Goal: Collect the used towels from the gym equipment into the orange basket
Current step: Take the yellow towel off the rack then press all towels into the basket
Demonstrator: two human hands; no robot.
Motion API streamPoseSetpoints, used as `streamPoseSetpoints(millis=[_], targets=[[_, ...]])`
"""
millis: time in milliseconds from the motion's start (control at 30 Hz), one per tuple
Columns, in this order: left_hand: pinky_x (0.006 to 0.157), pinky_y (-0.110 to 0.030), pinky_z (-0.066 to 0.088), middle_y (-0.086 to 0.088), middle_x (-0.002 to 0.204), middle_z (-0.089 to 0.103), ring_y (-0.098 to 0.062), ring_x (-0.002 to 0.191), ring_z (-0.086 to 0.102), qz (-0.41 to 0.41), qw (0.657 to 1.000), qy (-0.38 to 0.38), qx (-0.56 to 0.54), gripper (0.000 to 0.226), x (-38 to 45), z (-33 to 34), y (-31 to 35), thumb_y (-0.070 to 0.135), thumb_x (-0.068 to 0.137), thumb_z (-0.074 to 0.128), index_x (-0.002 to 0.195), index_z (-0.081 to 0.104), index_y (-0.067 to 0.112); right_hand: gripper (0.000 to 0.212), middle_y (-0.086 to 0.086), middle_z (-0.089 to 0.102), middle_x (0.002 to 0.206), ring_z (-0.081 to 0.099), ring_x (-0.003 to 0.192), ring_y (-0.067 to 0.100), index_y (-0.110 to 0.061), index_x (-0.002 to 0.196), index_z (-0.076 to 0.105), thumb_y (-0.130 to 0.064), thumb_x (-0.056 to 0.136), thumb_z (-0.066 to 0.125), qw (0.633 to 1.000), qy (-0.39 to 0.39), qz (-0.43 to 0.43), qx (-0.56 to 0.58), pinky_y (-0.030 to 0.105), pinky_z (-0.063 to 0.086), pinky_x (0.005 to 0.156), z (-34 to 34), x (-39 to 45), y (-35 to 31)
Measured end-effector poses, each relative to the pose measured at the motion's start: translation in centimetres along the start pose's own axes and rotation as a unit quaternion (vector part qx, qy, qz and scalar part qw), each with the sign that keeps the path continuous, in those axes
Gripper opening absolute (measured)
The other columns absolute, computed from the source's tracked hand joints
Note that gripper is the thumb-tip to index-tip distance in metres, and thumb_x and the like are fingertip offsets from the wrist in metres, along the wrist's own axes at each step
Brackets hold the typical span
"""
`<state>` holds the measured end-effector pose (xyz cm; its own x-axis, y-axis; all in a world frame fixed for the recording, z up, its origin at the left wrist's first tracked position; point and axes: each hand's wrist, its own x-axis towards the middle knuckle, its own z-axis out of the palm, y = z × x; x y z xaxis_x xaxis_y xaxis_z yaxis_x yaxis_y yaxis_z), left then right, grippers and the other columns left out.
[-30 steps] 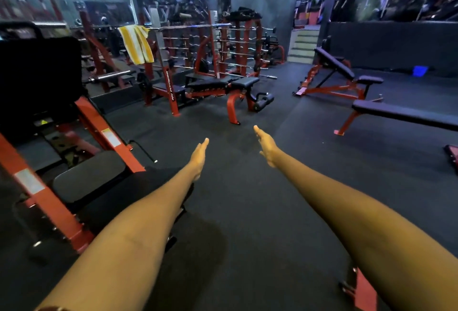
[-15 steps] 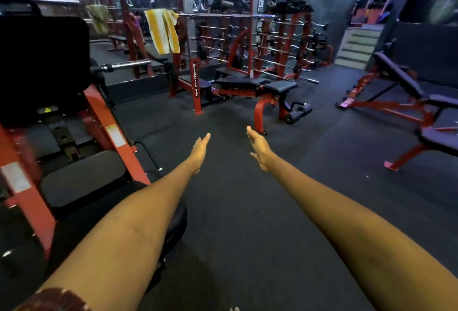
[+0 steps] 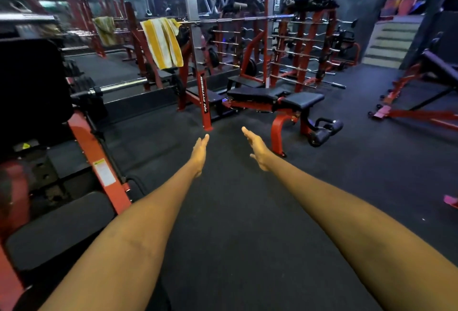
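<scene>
A yellow and white striped towel (image 3: pixel 163 42) hangs over the barbell of a red bench press rack (image 3: pixel 205 102), upper centre. Farther back on the left, a second, olive-yellow towel (image 3: pixel 105 29) is draped on another rack. My left hand (image 3: pixel 200 153) and my right hand (image 3: pixel 257 148) are stretched out in front of me over the dark floor, fingers straight, holding nothing. Both hands are well short of the towels. No orange basket is in view.
A black and red bench (image 3: pixel 280 97) stands just beyond my hands. A red machine with black pads (image 3: pixel 62 224) fills the left side. A barbell storage rack (image 3: pixel 304 50) stands at the back, steps (image 3: pixel 389 45) at the far right, and an incline bench (image 3: pixel 421 92) on the right.
The view has swung and moved toward the bench press rack, so the striped towel is larger and nearer the centre. Both hands stay stretched out and empty.
</scene>
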<state>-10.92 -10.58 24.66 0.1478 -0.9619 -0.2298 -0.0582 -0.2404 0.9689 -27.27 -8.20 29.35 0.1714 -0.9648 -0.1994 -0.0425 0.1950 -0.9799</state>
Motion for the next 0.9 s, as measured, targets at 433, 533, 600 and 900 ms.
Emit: streamPoseSetpoints(millis=[433,533,600,900], targets=[[0.119,-0.038,0.012,-0.002,0.16,0.012,-0.021,0.147,0.014,-0.013,0.991,0.118,-0.061,0.063,28.0,-0.6,10.0,0.046,0.098,0.036,0.152,0.015,0.019,0.051,0.008,0.032,0.153,0.029,0.142,0.022,-0.01,0.146,0.031,-0.032,0.101,0.036,0.997,-0.078,-0.002,0.003,0.032,0.027,0.111,-2.3,32.3,-10.0],[0.119,-0.038,0.011,-0.002,0.16,0.012,-0.022,0.147,0.013,-0.019,0.987,0.146,-0.067,0.061,34.2,-2.3,11.1,0.043,0.099,0.035,0.152,0.016,0.019,0.053,0.003,0.03,0.154,0.026,0.143,0.019,-0.012,0.147,0.031,-0.038,0.1,0.035,0.994,-0.105,0.001,-0.012,0.032,0.022,0.114,-1.1,40.4,-10.8],[0.119,-0.038,0.011,-0.002,0.159,0.013,-0.022,0.147,0.014,-0.013,0.982,0.176,-0.073,0.059,39.6,-3.9,11.9,0.04,0.1,0.035,0.151,0.016,0.018,0.054,0.002,0.031,0.153,0.027,0.143,0.019,-0.013,0.146,0.032,-0.041,0.1,0.034,0.992,-0.126,0.003,-0.012,0.033,0.02,0.115,0.1,46.6,-11.3],[0.119,-0.039,0.014,-0.005,0.159,0.013,-0.026,0.146,0.018,0.0,0.976,0.208,-0.061,0.062,62.7,-10.4,18.3,0.037,0.1,0.037,0.152,0.01,0.018,0.053,0.003,0.032,0.153,0.028,0.142,0.022,-0.017,0.147,0.032,-0.041,0.099,0.036,0.986,-0.163,-0.016,-0.042,0.035,0.02,0.114,4.9,71.9,-16.8]])
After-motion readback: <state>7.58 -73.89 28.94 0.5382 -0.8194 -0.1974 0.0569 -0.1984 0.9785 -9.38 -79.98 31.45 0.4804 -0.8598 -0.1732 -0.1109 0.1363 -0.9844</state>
